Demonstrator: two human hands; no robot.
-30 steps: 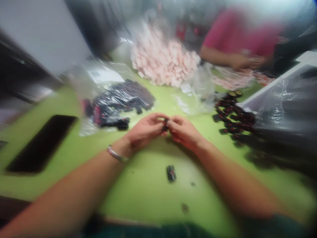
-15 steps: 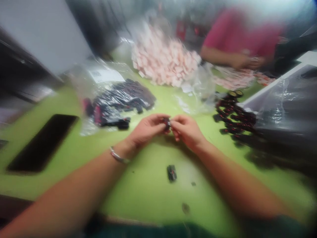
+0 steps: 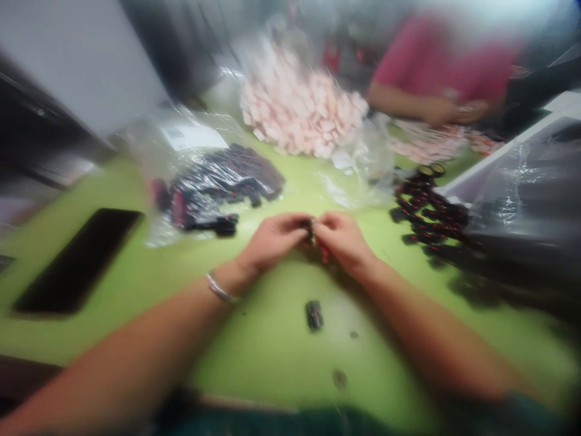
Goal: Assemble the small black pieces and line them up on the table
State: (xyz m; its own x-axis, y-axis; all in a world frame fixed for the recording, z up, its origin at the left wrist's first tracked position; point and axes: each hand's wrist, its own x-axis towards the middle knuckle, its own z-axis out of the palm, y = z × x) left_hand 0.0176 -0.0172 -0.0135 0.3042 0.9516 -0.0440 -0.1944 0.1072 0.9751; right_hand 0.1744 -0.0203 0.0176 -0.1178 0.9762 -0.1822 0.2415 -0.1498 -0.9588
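Note:
Near the middle of the green table (image 3: 272,327), my left hand (image 3: 279,239) is closed on a small dark part (image 3: 311,230). Facing it, my right hand (image 3: 340,239) pinches at the right side of the same part, its fingertips against those of the left. The fingers cover most of the part, so its shape is unclear. Nearer to me on the table lies a small black piece (image 3: 314,315) with a bit of red on it.
A clear bag of black parts (image 3: 227,175) lies left of centre, a dark flat slab (image 3: 79,260) farther left. Pale pink pieces (image 3: 304,109) are heaped behind. Black-and-red parts (image 3: 426,212) and a plastic-covered box (image 3: 521,175) stand right. A person in pink (image 3: 445,66) works beyond.
Both hands remain together around the small dark part. My left hand has shifted slightly to the right, and less of the part shows between the fingers.

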